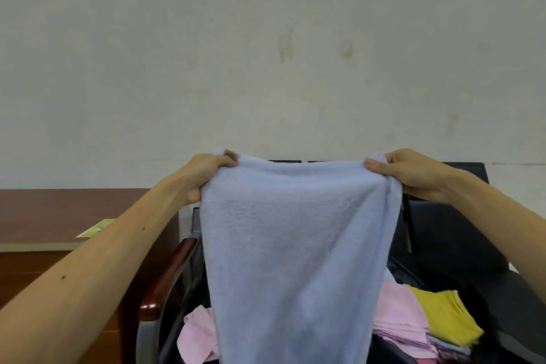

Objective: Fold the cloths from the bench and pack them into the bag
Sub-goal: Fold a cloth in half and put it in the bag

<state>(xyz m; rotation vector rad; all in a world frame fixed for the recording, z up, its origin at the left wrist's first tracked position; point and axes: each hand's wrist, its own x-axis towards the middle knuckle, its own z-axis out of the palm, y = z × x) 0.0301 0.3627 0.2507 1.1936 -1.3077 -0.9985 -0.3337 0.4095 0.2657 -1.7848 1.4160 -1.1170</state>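
Forearms (88,275) reach out; left hand (206,177) and right hand (413,174) each pinch a top corner of the blue cloth (295,245) in curled fingers (224,161), hanging it spread above the desk (461,233). Risk: a corner slips, or the hem drags the near-right pink cloths (396,322) and yellow cloth (443,316) askew.

No lettering can be read; the yellow-green card (96,227) is too blurred.

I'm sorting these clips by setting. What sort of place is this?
Probably an office or waiting area: a black bench with a wooden armrest, a brown wooden desk beside it, and a bare, stained wall behind.
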